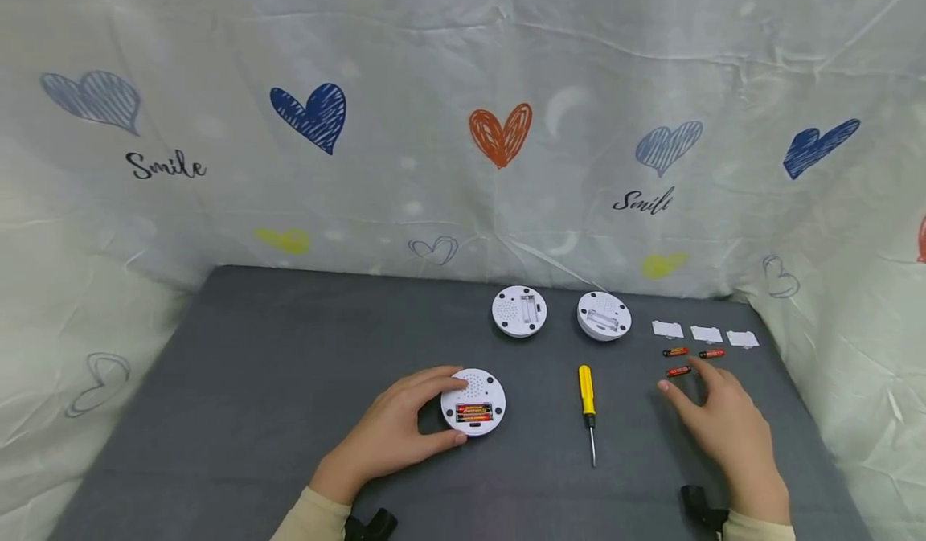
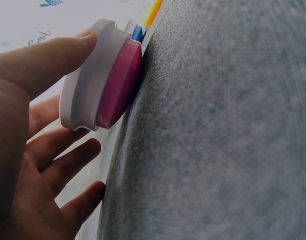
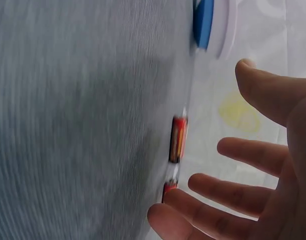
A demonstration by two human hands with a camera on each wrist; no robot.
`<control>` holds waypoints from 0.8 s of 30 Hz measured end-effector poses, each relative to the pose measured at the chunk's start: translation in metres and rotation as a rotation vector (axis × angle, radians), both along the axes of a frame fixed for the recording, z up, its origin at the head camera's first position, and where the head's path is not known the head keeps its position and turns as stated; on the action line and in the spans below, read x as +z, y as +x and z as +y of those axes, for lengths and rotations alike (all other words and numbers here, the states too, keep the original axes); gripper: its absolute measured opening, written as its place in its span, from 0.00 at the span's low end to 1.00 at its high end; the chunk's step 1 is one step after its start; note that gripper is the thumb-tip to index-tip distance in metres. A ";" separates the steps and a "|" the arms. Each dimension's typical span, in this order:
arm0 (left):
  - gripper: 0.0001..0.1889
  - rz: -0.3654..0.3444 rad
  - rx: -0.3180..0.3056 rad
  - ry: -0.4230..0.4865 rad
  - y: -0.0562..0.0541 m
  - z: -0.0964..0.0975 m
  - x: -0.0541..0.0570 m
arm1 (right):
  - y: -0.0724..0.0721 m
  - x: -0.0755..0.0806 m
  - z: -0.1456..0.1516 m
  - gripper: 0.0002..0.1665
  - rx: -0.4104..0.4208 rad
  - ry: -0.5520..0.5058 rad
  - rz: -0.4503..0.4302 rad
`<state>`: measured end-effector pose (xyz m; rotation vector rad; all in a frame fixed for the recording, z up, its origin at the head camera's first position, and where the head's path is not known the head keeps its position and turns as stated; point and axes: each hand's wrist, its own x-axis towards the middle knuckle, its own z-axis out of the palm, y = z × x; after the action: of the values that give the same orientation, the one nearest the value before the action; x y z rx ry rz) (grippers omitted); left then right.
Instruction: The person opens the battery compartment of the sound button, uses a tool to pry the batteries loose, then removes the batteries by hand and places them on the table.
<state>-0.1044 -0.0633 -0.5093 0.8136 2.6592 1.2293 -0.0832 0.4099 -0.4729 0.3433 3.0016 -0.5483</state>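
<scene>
My left hand (image 1: 394, 424) holds a round white battery-powered device (image 1: 493, 388) by its edge, thumb on the near side and fingers on the far side. Two red-and-black batteries (image 1: 473, 413) sit in its uncovered compartment, beside a patch of small holes. The left wrist view shows a pink dome (image 2: 120, 85) beneath the white body (image 2: 85, 82), against the cloth. Over on the right, my right hand (image 1: 731, 424) is spread near several loose batteries, its fingertips close to a red-and-black one (image 1: 678, 371). In the right wrist view nothing lies between thumb and fingers.
Two similar white devices, one left (image 1: 519, 311) and one right (image 1: 604, 316), lie at the back with compartments uncovered. A yellow-handled screwdriver (image 1: 587, 392) lies between my hands. Three white covers (image 1: 706, 334) line the back right, behind the loose batteries. A patterned curtain (image 1: 405, 179) borders the dark tabletop (image 1: 289, 348).
</scene>
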 end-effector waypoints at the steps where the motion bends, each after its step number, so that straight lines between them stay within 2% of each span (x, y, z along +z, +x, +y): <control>1: 0.35 0.001 -0.003 -0.001 0.000 0.000 0.000 | 0.000 0.000 -0.004 0.54 0.007 0.002 -0.005; 10: 0.35 0.009 -0.008 0.006 0.001 0.000 0.001 | -0.006 -0.003 -0.049 0.52 0.107 -0.033 0.027; 15: 0.35 0.015 -0.012 0.006 0.001 0.000 0.001 | -0.011 -0.007 -0.071 0.47 0.160 -0.053 0.058; 24: 0.35 0.032 -0.016 0.006 0.001 0.000 0.001 | -0.015 -0.009 -0.096 0.45 0.199 -0.044 0.055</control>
<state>-0.1036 -0.0636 -0.5081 0.8608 2.6701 1.2322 -0.0979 0.3143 -0.4820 0.0266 3.0228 -0.6119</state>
